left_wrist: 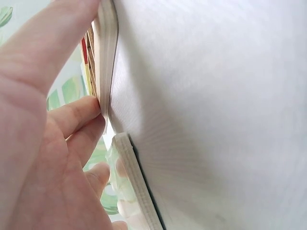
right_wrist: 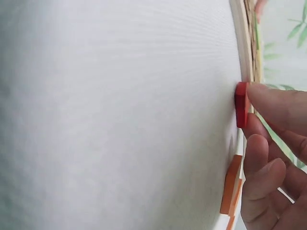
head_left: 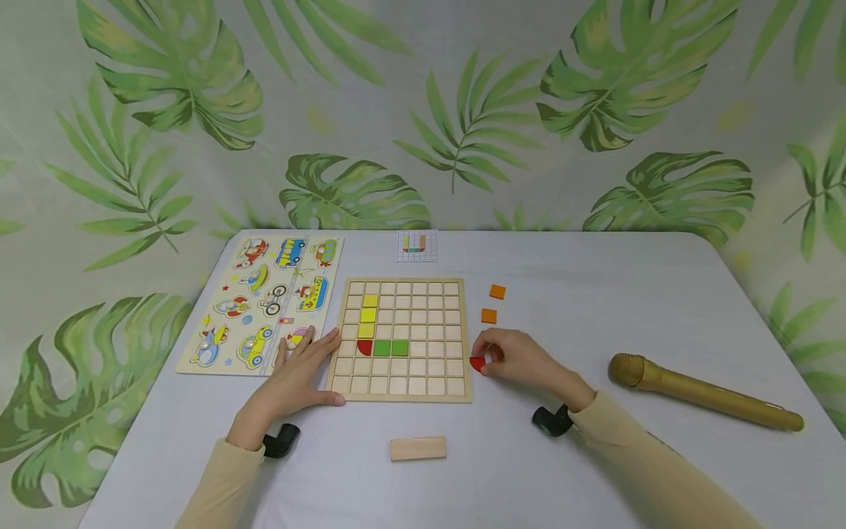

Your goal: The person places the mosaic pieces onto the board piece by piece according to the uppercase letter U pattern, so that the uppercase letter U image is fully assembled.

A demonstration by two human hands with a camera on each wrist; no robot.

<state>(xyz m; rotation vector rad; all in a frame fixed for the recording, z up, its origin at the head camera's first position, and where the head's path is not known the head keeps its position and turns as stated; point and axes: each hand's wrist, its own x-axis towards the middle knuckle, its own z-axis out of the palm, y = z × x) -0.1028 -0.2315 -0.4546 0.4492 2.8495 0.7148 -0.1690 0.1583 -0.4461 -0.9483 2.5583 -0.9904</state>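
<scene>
A wooden grid board [head_left: 403, 382] holds a column of yellow squares [head_left: 368, 315], a red quarter-round piece [head_left: 365, 347] below them and two green squares [head_left: 391, 348] beside it. My left hand [head_left: 291, 386] rests with spread fingers against the board's left edge and lower left corner; the left wrist view shows its fingertips at the board's side [left_wrist: 106, 62]. Just right of the board, my right hand [head_left: 518, 358] pinches a red piece [head_left: 477, 364] between thumb and finger. In the right wrist view this red piece [right_wrist: 241, 104] is by the table surface, near the board's edge.
Two orange squares [head_left: 493, 304] lie right of the board. A small pattern card [head_left: 417, 246] is behind it, a picture puzzle board [head_left: 254, 305] at left, a wooden block [head_left: 418, 449] in front and a gold microphone [head_left: 710, 393] at right.
</scene>
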